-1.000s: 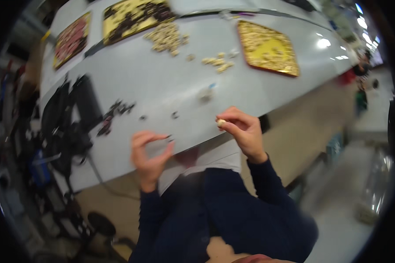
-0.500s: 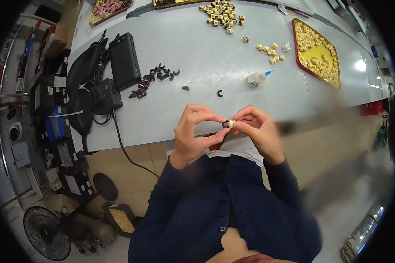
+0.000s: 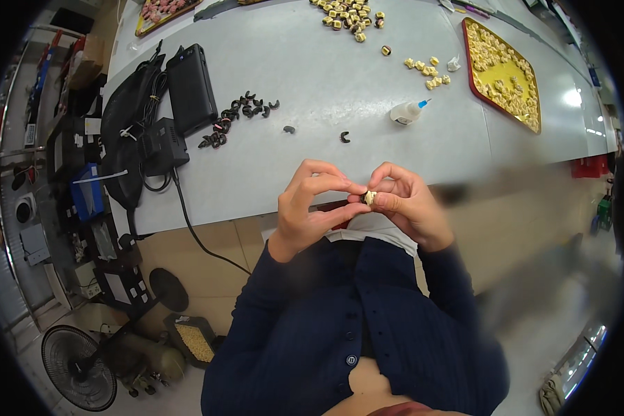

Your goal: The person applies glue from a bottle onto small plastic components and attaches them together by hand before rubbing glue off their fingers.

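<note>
At the table's near edge my two hands meet around one small part. My right hand (image 3: 414, 208) pinches a small cream-coloured piece (image 3: 370, 198) between thumb and fingers. Against its left side my left hand (image 3: 309, 206) presses a small black C-shaped piece (image 3: 364, 198), mostly covered by the fingertips. The two pieces touch; how they fit cannot be made out. Just beyond my hands lie a loose black C-shaped piece (image 3: 345, 137) and another dark curved piece (image 3: 289, 130). More black C-shaped pieces (image 3: 246, 108) form a loose pile at the left.
A small white bottle (image 3: 404, 114) with a blue needle tip stands upright on the grey table (image 3: 312, 76). Cream pieces (image 3: 426, 69) lie beyond it, near a yellow tray (image 3: 500, 76) of more. Joined black-and-cream pieces (image 3: 350, 15) are heaped at the back. A black box (image 3: 191, 89) and cables are at left.
My left fingertips have moved right, bringing the black piece against the cream one. The gap between my hands has closed. The view has shifted slightly.
</note>
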`<state>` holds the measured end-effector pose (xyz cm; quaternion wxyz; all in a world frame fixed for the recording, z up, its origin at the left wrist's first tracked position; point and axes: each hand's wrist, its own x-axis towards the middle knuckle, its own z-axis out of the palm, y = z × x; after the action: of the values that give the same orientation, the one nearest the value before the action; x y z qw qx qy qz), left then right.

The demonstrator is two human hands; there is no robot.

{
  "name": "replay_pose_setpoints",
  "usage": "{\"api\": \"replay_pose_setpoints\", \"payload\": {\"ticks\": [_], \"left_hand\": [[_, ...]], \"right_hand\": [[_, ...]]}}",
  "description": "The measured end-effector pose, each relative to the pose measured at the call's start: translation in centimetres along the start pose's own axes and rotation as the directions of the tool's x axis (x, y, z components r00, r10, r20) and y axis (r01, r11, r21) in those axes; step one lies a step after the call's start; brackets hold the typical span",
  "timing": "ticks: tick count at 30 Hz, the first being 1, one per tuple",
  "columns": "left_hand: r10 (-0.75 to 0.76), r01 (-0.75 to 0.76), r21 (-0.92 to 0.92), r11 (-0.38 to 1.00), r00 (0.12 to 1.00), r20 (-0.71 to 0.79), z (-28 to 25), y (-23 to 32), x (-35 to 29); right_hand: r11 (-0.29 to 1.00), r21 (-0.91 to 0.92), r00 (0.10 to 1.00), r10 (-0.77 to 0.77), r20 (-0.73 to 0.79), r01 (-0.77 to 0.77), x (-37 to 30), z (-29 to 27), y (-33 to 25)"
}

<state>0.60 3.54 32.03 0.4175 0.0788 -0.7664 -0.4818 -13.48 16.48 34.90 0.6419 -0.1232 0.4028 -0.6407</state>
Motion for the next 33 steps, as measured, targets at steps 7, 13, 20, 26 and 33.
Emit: {"api": "replay_pose_setpoints", "payload": {"ticks": [7, 13, 20, 26, 33], "left_hand": [[-0.039, 0.035, 0.233, 0.972, 0.999, 0.015, -0.6, -0.4, 1.9], [-0.161, 0.090, 0.475, 0.875, 0.981, 0.110, -0.9, -2.5, 3.5], [-0.233, 0.176, 0.432, 0.885, 0.969, 0.082, 0.5, -2.8, 3.8], [-0.225, 0.157, 0.458, 0.875, 0.970, 0.097, 0.5, -3.0, 3.7], [-0.180, 0.117, 0.476, 0.871, 0.980, 0.088, 0.7, -3.1, 3.5]], "right_hand": [[0.966, -0.023, 0.956, -0.258, -0.138, 0.257, -1.5, -3.3, -0.7], [0.862, -0.295, 0.810, -0.495, -0.314, 0.413, -1.2, -7.6, -2.9], [0.764, -0.569, 0.733, -0.569, -0.373, 0.304, -0.7, -9.1, -4.4], [0.748, -0.538, 0.756, -0.593, -0.276, 0.390, -0.1, -9.2, -4.3], [0.735, -0.523, 0.755, -0.611, -0.236, 0.432, -0.3, -9.4, -4.3]]}}
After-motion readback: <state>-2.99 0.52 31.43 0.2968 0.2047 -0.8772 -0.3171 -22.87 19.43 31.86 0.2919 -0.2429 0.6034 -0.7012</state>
